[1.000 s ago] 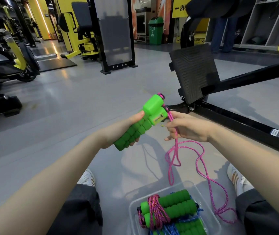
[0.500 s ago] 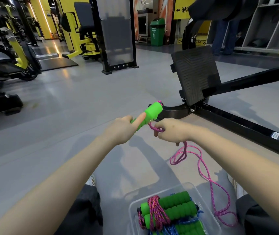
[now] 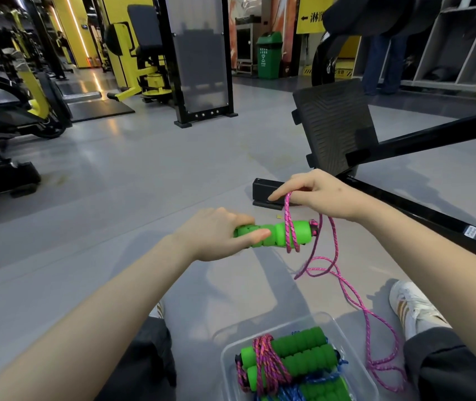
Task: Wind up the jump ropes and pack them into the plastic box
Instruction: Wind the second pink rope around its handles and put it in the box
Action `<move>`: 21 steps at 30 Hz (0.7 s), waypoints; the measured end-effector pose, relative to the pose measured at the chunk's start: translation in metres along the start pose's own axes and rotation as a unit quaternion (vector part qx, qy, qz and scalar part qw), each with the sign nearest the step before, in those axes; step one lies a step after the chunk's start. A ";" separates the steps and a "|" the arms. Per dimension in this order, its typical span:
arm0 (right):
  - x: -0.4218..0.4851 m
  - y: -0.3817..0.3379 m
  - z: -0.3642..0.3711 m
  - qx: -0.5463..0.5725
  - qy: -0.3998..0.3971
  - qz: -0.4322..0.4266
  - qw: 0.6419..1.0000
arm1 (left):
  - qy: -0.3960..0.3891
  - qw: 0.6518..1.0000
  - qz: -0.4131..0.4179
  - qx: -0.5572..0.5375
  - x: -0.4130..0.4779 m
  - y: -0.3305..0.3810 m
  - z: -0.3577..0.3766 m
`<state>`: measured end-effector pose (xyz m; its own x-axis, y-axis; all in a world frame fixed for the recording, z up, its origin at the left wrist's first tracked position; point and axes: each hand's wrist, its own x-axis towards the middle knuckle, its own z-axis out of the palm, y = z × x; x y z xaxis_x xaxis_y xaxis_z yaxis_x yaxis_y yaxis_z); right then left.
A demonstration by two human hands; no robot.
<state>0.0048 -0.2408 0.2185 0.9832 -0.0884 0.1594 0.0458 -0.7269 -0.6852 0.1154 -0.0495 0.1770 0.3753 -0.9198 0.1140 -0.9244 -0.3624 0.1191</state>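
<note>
Head view: left hand (image 3: 216,233) grips ribbed green foam handles (image 3: 271,234); right hand (image 3: 320,195) pinches pink braided rope (image 3: 288,224) looped over them. Keep turns taut — adjacent.

Both arms outstretched; left hand (image 3: 219,233) gripping, right hand (image 3: 322,195) higher (fingers (image 3: 281,194) pinching).
</note>
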 end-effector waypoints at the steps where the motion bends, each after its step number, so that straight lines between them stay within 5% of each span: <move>1: -0.001 0.003 -0.001 0.040 -0.019 0.011 0.999 | 0.017 0.999 0.022 -0.019 -0.001 0.000 -0.001; 6: -0.011 0.014 -0.006 0.241 -0.078 0.078 0.964 | 0.075 0.983 0.080 -0.147 0.001 0.019 -0.002; 13: -0.007 0.033 0.015 0.530 -0.041 0.111 0.840 | 0.128 0.921 -0.042 -0.365 0.009 0.026 0.000; 17: -0.003 0.034 0.036 0.509 -0.050 0.143 0.847 | 0.150 0.887 -0.123 -0.419 0.013 0.020 0.002; 21: 0.000 0.018 0.042 0.361 -0.064 0.160 0.917 | 0.175 0.877 -0.217 -0.391 0.014 0.005 0.003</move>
<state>0.0129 -0.2256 0.1767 0.9773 -0.1047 -0.1842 -0.1887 -0.0342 -0.9814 0.1162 -0.0642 0.1760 0.8050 -0.5688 0.1687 -0.4100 -0.3276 0.8512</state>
